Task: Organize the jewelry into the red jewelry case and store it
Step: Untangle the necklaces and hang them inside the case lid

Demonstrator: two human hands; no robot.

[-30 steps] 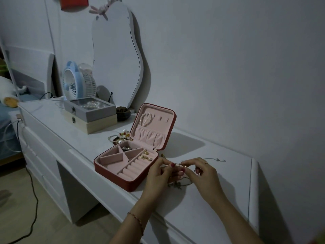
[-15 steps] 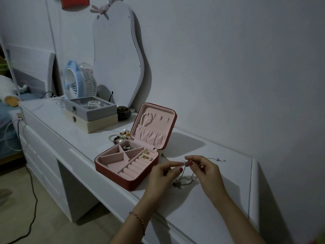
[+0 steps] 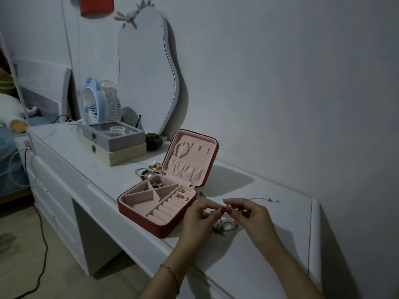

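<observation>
The red jewelry case (image 3: pixel 138 209) lies open on the white dresser (image 3: pixel 259 266), its pink lid upright with a pearl bracelet (image 3: pixel 181 148) hung inside. Small gold earrings (image 3: pixel 181 194) and a dark piece (image 3: pixel 157 184) sit in its compartments. Just right of the case, my left hand (image 3: pixel 197 221) and my right hand (image 3: pixel 251 219) meet fingertip to fingertip, both pinching a thin chain necklace (image 3: pixel 225 226) whose lower end hangs in a small heap on the dresser top. Another thin chain (image 3: pixel 264 199) lies on the dresser behind my right hand.
Loose bracelets and beads (image 3: pixel 149 169) lie behind the case. Two stacked boxes (image 3: pixel 115 145), the top one holding pearls, stand further left with a small fan (image 3: pixel 92 102), a dark bowl (image 3: pixel 153 140) and a wavy mirror (image 3: pixel 146 67) against the wall. A cable (image 3: pixel 42 244) trails over the floor.
My hands have risen slightly and drawn the chain up, so more of it hangs between my fingertips. The case and the other jewelry have not moved.
</observation>
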